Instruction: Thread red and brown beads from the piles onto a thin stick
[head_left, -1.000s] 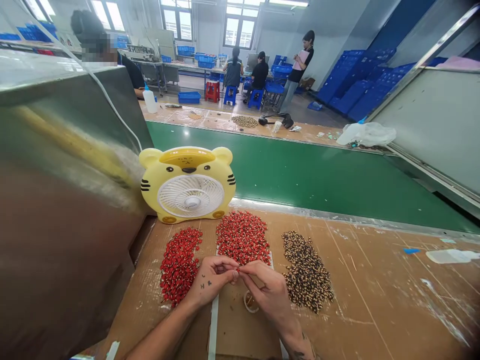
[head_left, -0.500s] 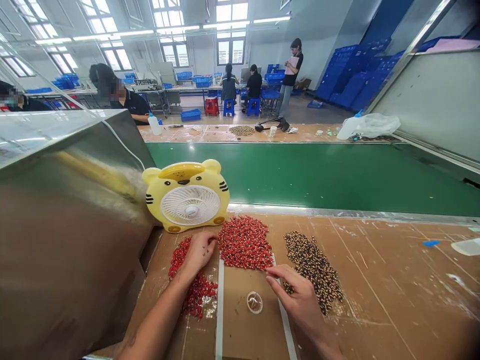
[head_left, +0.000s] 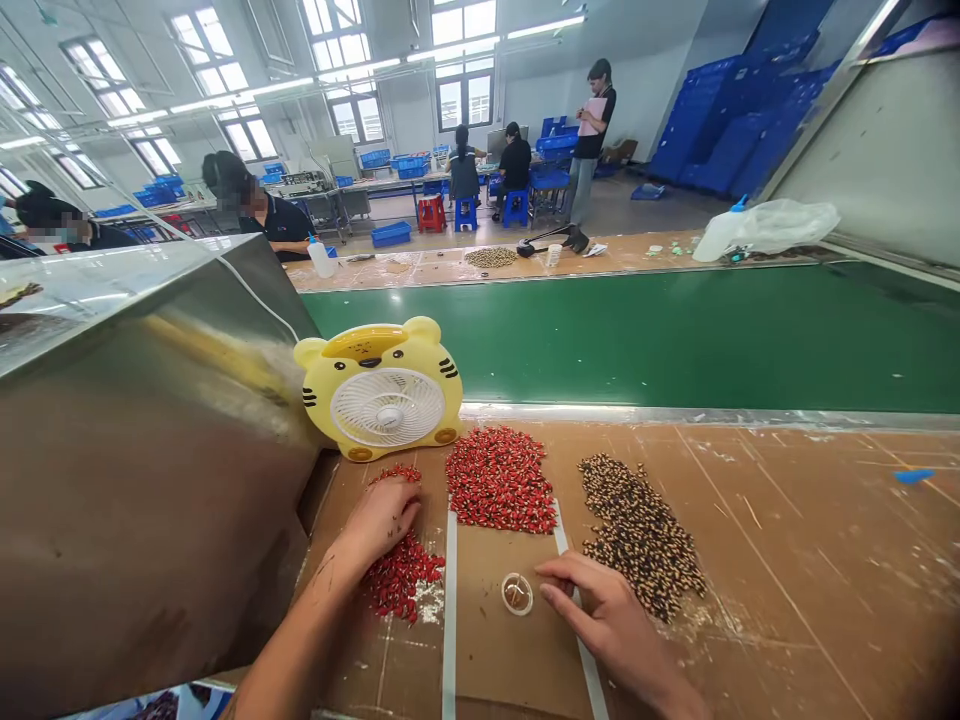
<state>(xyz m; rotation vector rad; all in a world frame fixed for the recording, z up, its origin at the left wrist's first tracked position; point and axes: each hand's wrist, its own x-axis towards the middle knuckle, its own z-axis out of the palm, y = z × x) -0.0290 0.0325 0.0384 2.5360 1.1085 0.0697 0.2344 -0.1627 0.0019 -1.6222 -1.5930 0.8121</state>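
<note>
My left hand (head_left: pixel 384 518) lies palm down on the left pile of small red pieces (head_left: pixel 401 580), its fingers loosely spread over them. A second, larger red pile (head_left: pixel 501 490) lies just to its right. My right hand (head_left: pixel 600 612) rests on the cardboard with its fingers drawn together, the tips pointing at a small round clear cap (head_left: pixel 517 593) and almost touching it. Whatever those fingertips hold is too small to see. A pile of dark brown and tan pieces (head_left: pixel 641 532) lies right behind this hand.
A yellow tiger-shaped desk fan (head_left: pixel 381 400) stands behind the piles. A large steel housing (head_left: pixel 142 440) fills the left side. The green conveyor belt (head_left: pixel 660 335) runs across behind the cardboard-covered bench (head_left: pixel 787 560). Other people sit and stand at benches far behind it.
My hands, together in front of the red pile a second ago, have parted. The left went onto the left red pile. The right moved from the dark pile's edge to the cap.
</note>
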